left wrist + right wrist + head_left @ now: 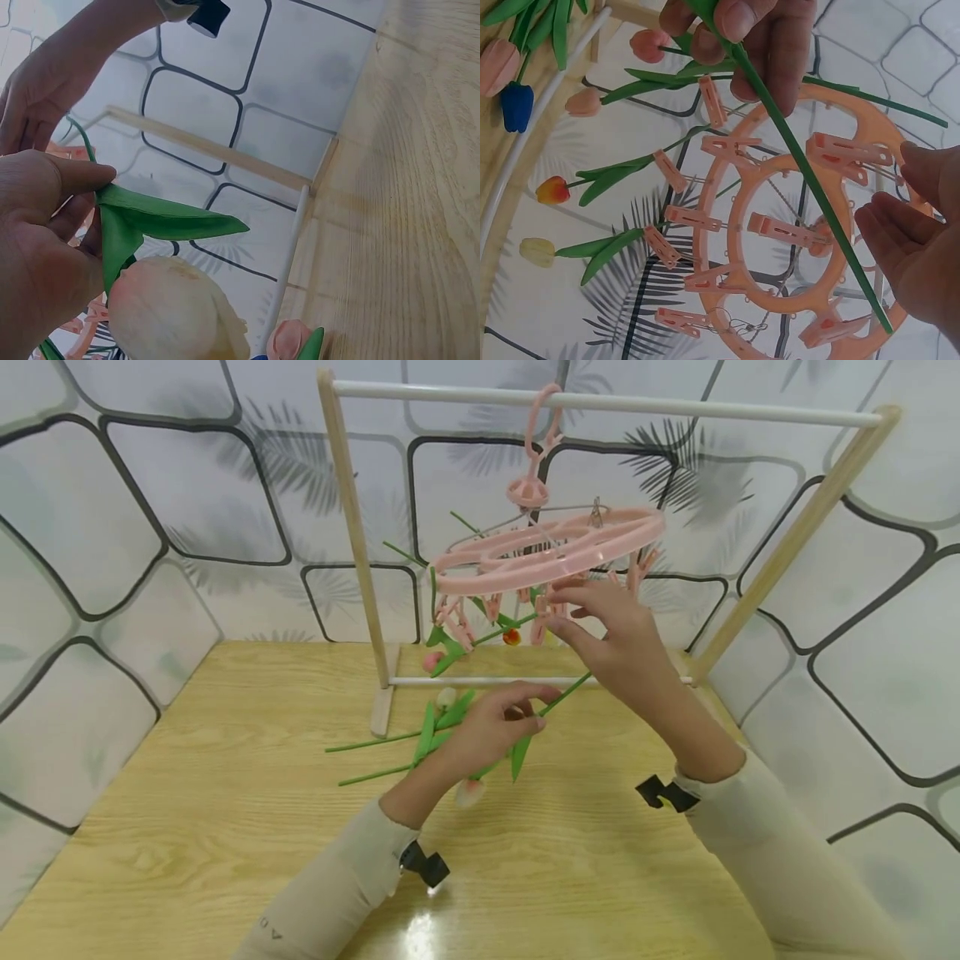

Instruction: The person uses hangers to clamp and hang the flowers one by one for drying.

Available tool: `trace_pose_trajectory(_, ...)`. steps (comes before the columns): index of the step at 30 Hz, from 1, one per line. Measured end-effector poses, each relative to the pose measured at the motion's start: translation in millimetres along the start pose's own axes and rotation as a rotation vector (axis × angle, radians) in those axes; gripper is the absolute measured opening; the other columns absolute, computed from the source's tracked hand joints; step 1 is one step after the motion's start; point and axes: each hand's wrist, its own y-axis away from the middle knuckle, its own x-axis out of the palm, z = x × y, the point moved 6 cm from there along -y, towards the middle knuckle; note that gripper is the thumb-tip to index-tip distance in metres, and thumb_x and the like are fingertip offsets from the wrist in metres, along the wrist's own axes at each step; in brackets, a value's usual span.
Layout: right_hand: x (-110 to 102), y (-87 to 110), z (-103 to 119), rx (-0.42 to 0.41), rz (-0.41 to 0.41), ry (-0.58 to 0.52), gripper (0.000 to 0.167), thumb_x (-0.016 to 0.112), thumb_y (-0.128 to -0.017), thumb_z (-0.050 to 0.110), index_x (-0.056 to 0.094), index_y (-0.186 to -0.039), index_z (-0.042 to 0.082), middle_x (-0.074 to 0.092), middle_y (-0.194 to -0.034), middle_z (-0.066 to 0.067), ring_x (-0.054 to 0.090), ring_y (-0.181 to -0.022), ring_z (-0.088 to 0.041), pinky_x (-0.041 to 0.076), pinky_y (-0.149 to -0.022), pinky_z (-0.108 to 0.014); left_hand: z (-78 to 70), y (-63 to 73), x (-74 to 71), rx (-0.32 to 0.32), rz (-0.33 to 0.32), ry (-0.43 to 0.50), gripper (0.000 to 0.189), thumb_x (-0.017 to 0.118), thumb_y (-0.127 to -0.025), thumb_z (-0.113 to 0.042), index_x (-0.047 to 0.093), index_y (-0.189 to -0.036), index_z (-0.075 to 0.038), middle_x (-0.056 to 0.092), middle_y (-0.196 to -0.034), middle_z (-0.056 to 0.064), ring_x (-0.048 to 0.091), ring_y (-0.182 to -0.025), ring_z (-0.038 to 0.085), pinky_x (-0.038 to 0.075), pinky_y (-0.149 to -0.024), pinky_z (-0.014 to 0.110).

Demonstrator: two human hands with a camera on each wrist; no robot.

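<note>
My left hand [498,727] pinches the green stem of an artificial tulip [176,307] near its leaves. The tulip's pale pink-white bloom hangs low over the table, and its bare stem [802,176] slants up toward my right hand [618,639]. The right hand is raised at the edge of a round pink clip hanger [555,568], thumb and fingers spread apart beside a pink clip [847,155]. Other artificial tulips hang from the hanger's clips, among them an orange-red tulip [553,190], a yellow tulip [537,252] and a pink tulip [651,46].
The hanger hooks over the white top bar [450,393] of a wooden-sided rack [352,527]. More tulips lie on the wooden table [225,827] by the left hand, including a white tulip [446,698] and a blue tulip [516,106]. Patterned panels [225,485] enclose the back and sides.
</note>
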Motion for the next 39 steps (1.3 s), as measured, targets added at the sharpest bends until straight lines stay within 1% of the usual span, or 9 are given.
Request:
trace_pose_trajectory(1, 2, -0.5, -2, 0.015, 0.016, -0.010, 0.029, 0.075, -0.091, 0.009, 0.072, -0.119, 0.002, 0.069, -0.125, -0.012, 0.064, -0.117, -0.025, 0.053, -0.093, -0.039, 0.1, 0.3, 0.1, -0.002, -0.001, 0.005, 0.034, 0.061, -0.101, -0.013, 0.065, -0.134, -0.020, 0.064, -0.131, -0.007, 0.061, -0.096, 0.016, 0.055, -0.085, 0.033)
trace_pose_trajectory(3, 7, -1.8, -6, 0.037, 0.039, -0.018, 0.029, 0.076, -0.090, 0.010, 0.072, -0.118, 0.004, 0.070, -0.125, -0.011, 0.066, -0.114, -0.026, 0.040, -0.112, -0.046, 0.0, 0.7, 0.1, -0.002, -0.001, 0.013, 0.034, 0.061, -0.101, -0.012, 0.065, -0.134, -0.019, 0.064, -0.131, -0.006, 0.061, -0.095, 0.016, 0.055, -0.084, 0.033)
trace_pose_trajectory(8, 15, -4.7, -12, 0.086, 0.085, -0.042, 0.023, 0.073, -0.093, 0.012, 0.072, -0.116, 0.005, 0.070, -0.125, -0.011, 0.067, -0.104, -0.029, 0.038, -0.112, -0.049, -1.5, 1.7, -0.5, 0.000, -0.003, 0.016, 0.034, 0.061, -0.101, -0.013, 0.064, -0.135, -0.019, 0.064, -0.133, -0.003, 0.060, -0.094, 0.017, 0.055, -0.082, 0.032)
trace_pose_trajectory(10, 17, -4.9, -13, 0.092, 0.098, -0.052, 0.020, 0.071, -0.095, 0.011, 0.071, -0.114, 0.005, 0.069, -0.124, -0.011, 0.066, -0.103, -0.029, 0.050, -0.094, -0.045, -1.7, 1.7, -0.7, -0.002, -0.004, 0.014, 0.034, 0.062, -0.101, -0.014, 0.064, -0.135, -0.019, 0.064, -0.133, -0.004, 0.060, -0.094, 0.017, 0.055, -0.082, 0.031)
trace_pose_trajectory(19, 15, -7.2, -8, 0.088, 0.120, -0.073, 0.015, 0.069, -0.096, 0.009, 0.071, -0.110, 0.004, 0.068, -0.119, -0.008, 0.066, -0.105, -0.022, 0.056, -0.087, -0.040, -6.3, -0.5, -4.5, -0.010, 0.018, -0.009, 0.036, 0.061, -0.100, -0.010, 0.064, -0.136, -0.019, 0.063, -0.135, -0.002, 0.061, -0.092, 0.016, 0.055, -0.080, 0.030)
trace_pose_trajectory(25, 5, -10.9, 0, 0.062, 0.136, -0.075, 0.019, 0.069, -0.095, 0.008, 0.072, -0.113, 0.005, 0.069, -0.118, -0.006, 0.068, -0.107, -0.021, 0.051, -0.103, -0.038, -22.9, -8.4, -14.7, -0.008, 0.048, -0.019, 0.033, 0.060, -0.102, -0.013, 0.065, -0.133, -0.021, 0.061, -0.135, -0.006, 0.059, -0.092, 0.019, 0.051, -0.073, 0.032)
trace_pose_trajectory(29, -2, -14.3, 4, 0.043, 0.142, -0.079, 0.020, 0.070, -0.093, 0.005, 0.072, -0.114, 0.003, 0.070, -0.115, -0.007, 0.071, -0.104, -0.021, 0.052, -0.103, -0.036, -34.5, -14.1, -22.0, -0.017, 0.043, -0.049, 0.033, 0.061, -0.101, -0.014, 0.065, -0.134, -0.020, 0.060, -0.136, -0.008, 0.060, -0.098, 0.017, 0.054, -0.081, 0.032)
trace_pose_trajectory(30, -3, -15.3, 5, 0.044, 0.145, -0.082, 0.020, 0.070, -0.093, 0.004, 0.072, -0.114, 0.002, 0.069, -0.115, -0.008, 0.070, -0.104, -0.021, 0.057, -0.092, -0.035, -36.9, -15.4, -23.4, -0.020, 0.044, -0.053, 0.034, 0.061, -0.101, -0.014, 0.065, -0.134, -0.021, 0.060, -0.136, -0.008, 0.060, -0.100, 0.017, 0.054, -0.083, 0.033)
trace_pose_trajectory(39, -11, -19.5, 7, 0.074, 0.136, -0.013, 0.017, 0.071, -0.093, 0.005, 0.075, -0.109, 0.003, 0.071, -0.103, -0.007, 0.067, -0.092, -0.017, 0.052, -0.082, -0.016, -50.0, -22.5, -33.9, -0.052, 0.021, -0.128, 0.033, 0.062, -0.101, -0.018, 0.065, -0.133, -0.025, 0.063, -0.131, -0.013, 0.061, -0.103, 0.015, 0.056, -0.079, 0.034)
